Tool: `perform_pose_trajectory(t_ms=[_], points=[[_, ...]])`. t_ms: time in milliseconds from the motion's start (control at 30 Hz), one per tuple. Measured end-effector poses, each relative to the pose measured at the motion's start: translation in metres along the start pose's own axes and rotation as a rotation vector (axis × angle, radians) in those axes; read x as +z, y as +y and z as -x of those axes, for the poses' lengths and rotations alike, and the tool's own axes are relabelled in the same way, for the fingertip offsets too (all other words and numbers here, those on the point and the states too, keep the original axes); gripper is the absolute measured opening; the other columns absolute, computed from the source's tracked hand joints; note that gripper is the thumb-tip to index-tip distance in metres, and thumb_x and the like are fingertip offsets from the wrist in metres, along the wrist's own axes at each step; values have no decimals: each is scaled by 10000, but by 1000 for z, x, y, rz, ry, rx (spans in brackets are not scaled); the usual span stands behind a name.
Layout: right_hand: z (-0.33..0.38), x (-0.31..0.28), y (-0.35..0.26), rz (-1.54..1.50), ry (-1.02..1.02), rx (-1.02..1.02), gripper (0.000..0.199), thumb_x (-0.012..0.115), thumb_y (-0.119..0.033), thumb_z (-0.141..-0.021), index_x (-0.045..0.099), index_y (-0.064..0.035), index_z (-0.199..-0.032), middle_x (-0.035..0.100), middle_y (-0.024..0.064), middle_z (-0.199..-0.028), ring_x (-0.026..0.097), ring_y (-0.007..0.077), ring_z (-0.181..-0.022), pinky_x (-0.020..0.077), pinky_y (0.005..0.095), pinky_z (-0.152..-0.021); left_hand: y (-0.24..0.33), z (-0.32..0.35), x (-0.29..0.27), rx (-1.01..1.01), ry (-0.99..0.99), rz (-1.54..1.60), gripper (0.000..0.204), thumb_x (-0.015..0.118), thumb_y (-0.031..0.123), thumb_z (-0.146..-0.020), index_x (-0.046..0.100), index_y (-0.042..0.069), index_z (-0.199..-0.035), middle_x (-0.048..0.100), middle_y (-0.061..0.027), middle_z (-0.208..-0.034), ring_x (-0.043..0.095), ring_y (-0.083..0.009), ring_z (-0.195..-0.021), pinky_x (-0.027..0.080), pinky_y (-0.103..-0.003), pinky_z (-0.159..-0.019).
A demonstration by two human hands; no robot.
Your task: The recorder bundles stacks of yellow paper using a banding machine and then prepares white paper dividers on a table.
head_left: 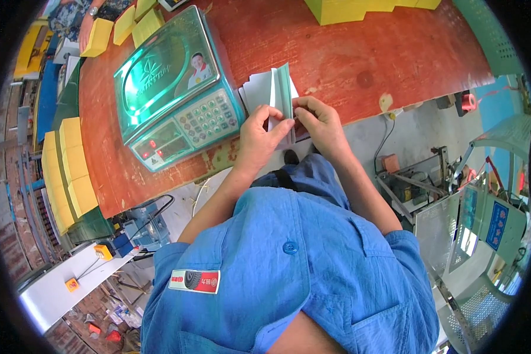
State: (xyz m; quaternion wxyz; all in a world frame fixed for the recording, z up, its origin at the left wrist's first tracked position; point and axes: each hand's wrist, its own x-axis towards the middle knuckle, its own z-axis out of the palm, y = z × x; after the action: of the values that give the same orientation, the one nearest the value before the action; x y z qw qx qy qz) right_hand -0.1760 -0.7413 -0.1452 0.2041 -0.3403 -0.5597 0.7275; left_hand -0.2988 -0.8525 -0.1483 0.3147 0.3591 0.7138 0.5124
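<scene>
Fingering: I see left hand (258, 131) and right hand (317, 121) pinching the silvery pouch stack (272, 93) just right of the scale (174, 88).
Next: I judge one pouch needs peeling free.

My left hand (259, 133) and right hand (317, 121) cover the lower part of the pale packets (271, 88), so I cannot tell how many I hold. The yellow boxes (360, 9) at the top are cut by the picture edge. The other person's hand (87, 29) shows only partly.
</scene>
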Motion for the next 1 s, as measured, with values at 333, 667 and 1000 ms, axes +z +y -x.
perform_pose_trajectory(t_ms=[333,667,1000], points=[[14,-6,-6,309,284,-419,236,572,-15,-896,638,17,-1121,677,138,-1013,662,188,-734,549,309,-700,-3,4,-8,16,-2,-11,118,634,87,-915,587,8,-841,502,13,-799,463,-72,-724,391,-234,-645],[-2,11,-11,229,50,-22,224,669,-133,-887,651,50,-1015,689,136,-794,658,160,-682,528,306,-595,-7,3,-3,50,38,70,104,612,84,-930,603,-11,-890,567,-27,-803,520,-102,-738,435,-263,-659],[-8,1,-9,133,29,37,150,640,-105,-910,670,39,-945,671,73,-762,618,107,-640,519,277,-569,1,1,-1,-66,9,65,150,694,154,-913,610,36,-875,535,50,-751,454,-31,-698,385,-210,-605]])
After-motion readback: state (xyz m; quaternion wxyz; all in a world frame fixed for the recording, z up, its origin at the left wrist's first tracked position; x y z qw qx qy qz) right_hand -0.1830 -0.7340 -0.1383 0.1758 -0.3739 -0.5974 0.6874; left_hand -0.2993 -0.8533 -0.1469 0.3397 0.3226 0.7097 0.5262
